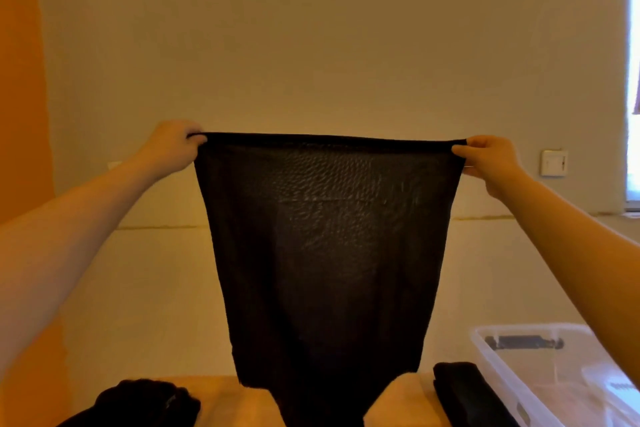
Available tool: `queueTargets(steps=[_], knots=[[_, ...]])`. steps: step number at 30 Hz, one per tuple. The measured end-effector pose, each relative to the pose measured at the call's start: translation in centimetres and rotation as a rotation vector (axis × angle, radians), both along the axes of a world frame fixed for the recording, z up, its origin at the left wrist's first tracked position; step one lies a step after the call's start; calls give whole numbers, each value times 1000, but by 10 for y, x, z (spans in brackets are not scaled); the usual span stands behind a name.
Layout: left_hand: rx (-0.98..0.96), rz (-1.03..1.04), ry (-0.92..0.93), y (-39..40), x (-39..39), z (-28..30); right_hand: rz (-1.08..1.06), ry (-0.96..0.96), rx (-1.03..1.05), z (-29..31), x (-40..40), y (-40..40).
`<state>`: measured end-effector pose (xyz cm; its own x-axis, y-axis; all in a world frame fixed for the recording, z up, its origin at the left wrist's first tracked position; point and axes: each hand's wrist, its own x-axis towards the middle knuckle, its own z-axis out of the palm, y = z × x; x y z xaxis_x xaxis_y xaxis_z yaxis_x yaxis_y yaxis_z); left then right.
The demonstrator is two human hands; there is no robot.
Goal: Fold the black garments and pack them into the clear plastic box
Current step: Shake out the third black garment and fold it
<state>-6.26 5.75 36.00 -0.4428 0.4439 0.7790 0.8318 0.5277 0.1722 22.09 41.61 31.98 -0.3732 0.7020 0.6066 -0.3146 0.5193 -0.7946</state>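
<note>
Head view: both arms extend forward and hold one black garment (pixel 325 253) up in the air in front of a plain wall (pixel 311 28).

1. Left hand (pixel 173 146): fingers curled around the upper left corner of the garment, grasping the top hem.
2. Right hand (pixel 488 158): thumb and fingers pinch the upper right corner of the same hem.
3. Held garment: the top edge is stretched taut and nearly level between the two hands. The fabric hangs downward, narrows toward the bottom, and splits into two leg sections at the lower edge of the frame. It is thin enough for light to pass through its upper part.
4. Clear plastic box (pixel 540 388): stands at the lower right on the tabletop (pixel 242 402), below the right forearm. A dark object lies against its far inner wall; what it is cannot be told.
5. Folded black garment (pixel 464 392): lies on the tabletop just beside the left wall of the box, outside it.
6. Loose black pile (pixel 145 402): lies crumpled at the lower left of the tabletop, well apart from the box.
7. Wall switch (pixel 554 162): mounted on the wall to the right of the right hand. A bright window strip (pixel 633 80) occupies the right edge.
</note>
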Motion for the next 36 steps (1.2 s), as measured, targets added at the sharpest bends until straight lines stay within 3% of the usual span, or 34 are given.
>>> queueTargets(steps=[3,7,14,21,26,31,36], knots=[[119,-114,-171,6,9,4,8,-32,23,10,9,-2],[-2,-84,-111,1,14,1,-19,-57,44,13,21,-3],[5,-25,-58,-7,16,4,57,-49,17,11,29,-11],[75,-125,-167,-8,17,-10,113,-85,-26,3,30,-4],[-87,-211,-230,-16,18,-9,129,-145,-21,-2,39,8],[121,-565,-589,-16,25,-14,143,-158,-56,-7,41,12],[236,-679,-747,-13,21,-25,148,-184,-74,-13,39,13]])
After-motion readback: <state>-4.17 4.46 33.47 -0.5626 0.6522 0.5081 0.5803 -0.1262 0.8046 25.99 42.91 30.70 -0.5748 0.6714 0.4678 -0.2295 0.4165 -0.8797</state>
